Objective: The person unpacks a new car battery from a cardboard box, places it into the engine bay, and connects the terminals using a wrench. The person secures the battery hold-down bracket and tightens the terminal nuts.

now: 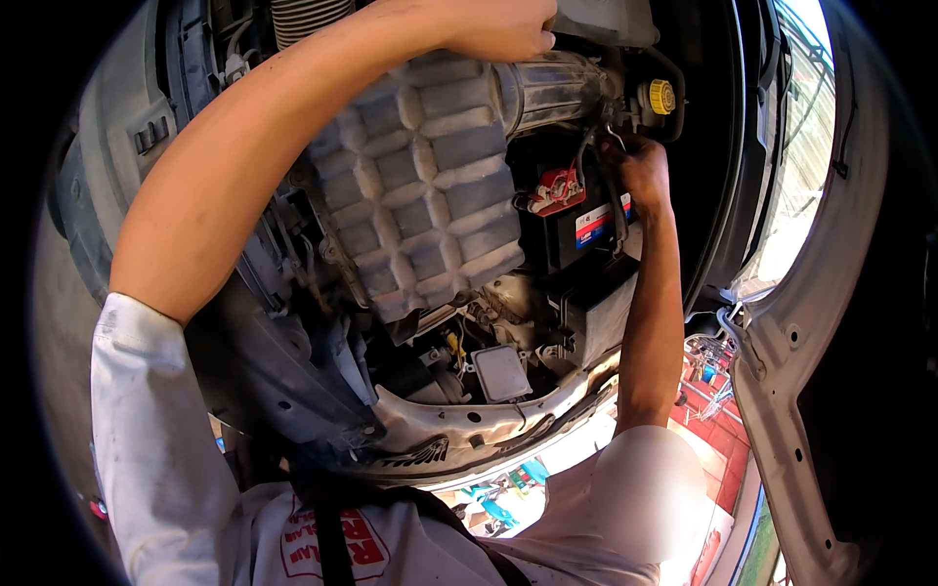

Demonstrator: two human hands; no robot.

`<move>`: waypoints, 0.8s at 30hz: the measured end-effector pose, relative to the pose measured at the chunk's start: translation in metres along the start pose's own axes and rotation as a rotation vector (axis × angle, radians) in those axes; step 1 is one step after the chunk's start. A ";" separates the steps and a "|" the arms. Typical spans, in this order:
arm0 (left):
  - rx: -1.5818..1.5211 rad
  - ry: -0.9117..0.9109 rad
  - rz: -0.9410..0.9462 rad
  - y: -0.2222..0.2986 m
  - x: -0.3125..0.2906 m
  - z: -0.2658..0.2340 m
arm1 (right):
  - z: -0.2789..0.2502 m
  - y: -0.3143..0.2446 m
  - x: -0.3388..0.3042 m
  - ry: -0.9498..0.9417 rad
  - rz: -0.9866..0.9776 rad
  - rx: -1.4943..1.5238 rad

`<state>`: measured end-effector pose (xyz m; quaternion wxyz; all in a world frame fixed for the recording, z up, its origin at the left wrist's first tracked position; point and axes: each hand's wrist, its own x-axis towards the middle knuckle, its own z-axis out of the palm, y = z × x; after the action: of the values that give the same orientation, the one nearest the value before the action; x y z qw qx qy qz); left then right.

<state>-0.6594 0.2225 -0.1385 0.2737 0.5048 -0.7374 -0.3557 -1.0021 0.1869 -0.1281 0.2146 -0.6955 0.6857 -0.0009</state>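
Both of my arms reach into a car's engine bay. At the top, my left hand (502, 27) is curled closed above the ribbed air intake duct (555, 90); anything inside its fingers is hidden. Past the battery (576, 234), my right hand (642, 174) is closed on a thin shiny metal tool (615, 138), of which only a short curved piece shows. Black cables run down beside its fingertips. On the battery's near-left part sits a red terminal cover (558, 190). A large grey quilted air filter box (420, 186) lies between my arms.
A yellow cap (661, 97) tops a reservoir beyond my right hand. A square metal module (501, 374) sits low near the front body edge (469, 415). At right rises a bare metal panel (782, 391). Red tiles (718, 430) show below.
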 end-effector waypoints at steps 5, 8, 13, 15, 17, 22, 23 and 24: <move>0.021 -0.022 0.001 0.002 0.000 -0.003 | -0.001 0.012 -0.050 0.177 -0.143 -0.167; 0.043 -0.015 0.033 0.000 0.003 0.000 | 0.009 0.025 -0.081 0.175 -0.207 -0.277; 0.017 -0.053 0.013 0.001 0.002 -0.005 | 0.013 0.041 -0.090 0.194 -0.184 -0.378; 0.014 -0.040 0.022 0.003 0.001 -0.006 | 0.015 0.047 -0.089 0.264 -0.221 -0.374; -0.057 0.012 0.040 -0.002 -0.003 -0.001 | 0.016 0.040 -0.091 0.265 -0.190 -0.344; -0.015 -0.030 0.021 0.000 -0.004 -0.003 | 0.024 0.041 -0.094 0.351 -0.262 -0.242; -0.026 -0.038 0.001 0.002 -0.005 -0.005 | 0.026 0.043 -0.095 0.382 -0.290 -0.259; -0.011 -0.039 0.011 0.001 -0.005 -0.003 | 0.031 0.046 -0.096 0.414 -0.317 -0.276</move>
<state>-0.6556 0.2269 -0.1362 0.2640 0.4923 -0.7434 -0.3679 -1.0424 0.2893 -0.1419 -0.0292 -0.8016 0.5913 -0.0832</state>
